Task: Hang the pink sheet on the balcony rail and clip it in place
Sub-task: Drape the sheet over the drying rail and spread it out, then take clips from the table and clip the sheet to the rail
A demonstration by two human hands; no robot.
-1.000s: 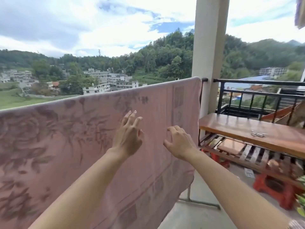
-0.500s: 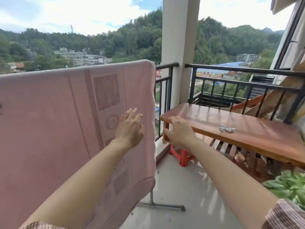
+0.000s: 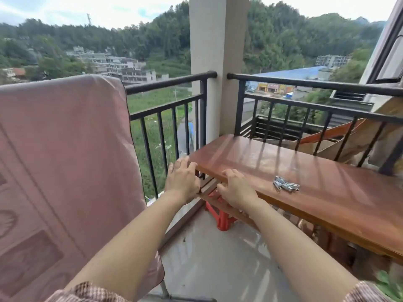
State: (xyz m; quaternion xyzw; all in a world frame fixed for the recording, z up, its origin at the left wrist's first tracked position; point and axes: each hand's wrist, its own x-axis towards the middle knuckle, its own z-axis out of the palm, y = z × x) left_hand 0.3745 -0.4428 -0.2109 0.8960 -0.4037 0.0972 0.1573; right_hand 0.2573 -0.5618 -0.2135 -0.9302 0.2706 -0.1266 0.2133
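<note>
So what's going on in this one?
A person is hanging laundry on a balcony. The pink sheet hangs draped along the balcony rail at left, with no clip visible on it. The left hand and right hand are empty, by the near end of the wooden bench, where the metal clips lie untouched.
</note>
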